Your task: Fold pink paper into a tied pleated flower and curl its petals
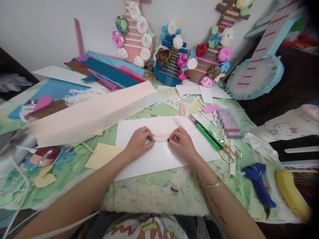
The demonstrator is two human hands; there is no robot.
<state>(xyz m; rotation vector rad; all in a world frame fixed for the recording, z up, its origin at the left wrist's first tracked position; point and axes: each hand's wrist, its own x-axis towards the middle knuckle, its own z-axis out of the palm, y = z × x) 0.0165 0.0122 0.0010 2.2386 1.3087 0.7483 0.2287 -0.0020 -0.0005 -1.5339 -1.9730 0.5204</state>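
A pale pink paper strip lies on a white sheet in the middle of the table. My left hand pinches its left end with the fingers curled. At the strip's right end my right hand pinches it too, and a thin bracelet shows on that wrist. Both hands rest on the white sheet, close together.
A long pale pink sheet lies to the left. A green utility knife, gold scissors and a blue glue gun lie to the right. Paper guitars with paper flowers lean on the back wall. Coloured sheets are stacked behind.
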